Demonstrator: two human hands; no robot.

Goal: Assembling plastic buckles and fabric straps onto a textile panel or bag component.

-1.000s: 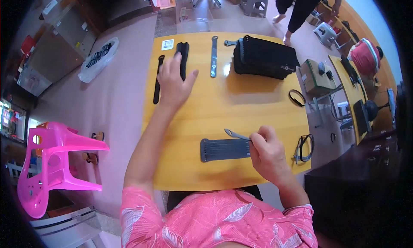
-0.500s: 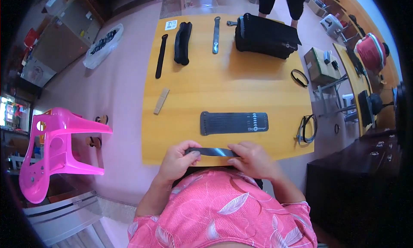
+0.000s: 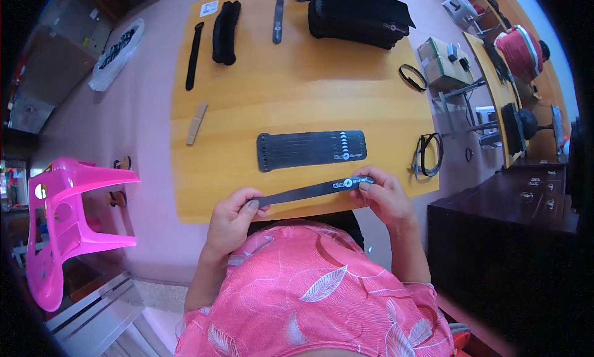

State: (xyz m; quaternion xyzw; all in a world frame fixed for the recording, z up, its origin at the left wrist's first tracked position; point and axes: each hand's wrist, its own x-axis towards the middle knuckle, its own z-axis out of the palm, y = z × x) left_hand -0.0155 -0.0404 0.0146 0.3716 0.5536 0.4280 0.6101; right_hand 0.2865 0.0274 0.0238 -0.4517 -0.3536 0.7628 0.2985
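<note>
A dark grey strap (image 3: 303, 193) with a pale printed end is stretched between my two hands, above the near edge of the yellow wooden table (image 3: 297, 103). My left hand (image 3: 232, 221) pinches its plain end, thumb on top. At the printed end, my right hand (image 3: 385, 196) grips it between thumb and fingers, a little higher than the left. Just beyond the held strap lies a flat row of matching straps (image 3: 303, 151), side by side, with holes at their left ends and printing at the right.
At the table's back are a stack of black straps (image 3: 356, 17), a black bundle (image 3: 226, 32), a single grey strap (image 3: 279, 17) and a black strap (image 3: 195, 57). A tan strip (image 3: 197, 124) lies left; looped straps (image 3: 427, 154) lie right. A pink stool (image 3: 74, 215) stands left.
My hands have drawn apart, the right one up and rightward, so the strap is now extended with its printed end showing. The whole view has shifted, moving the table up and left.
</note>
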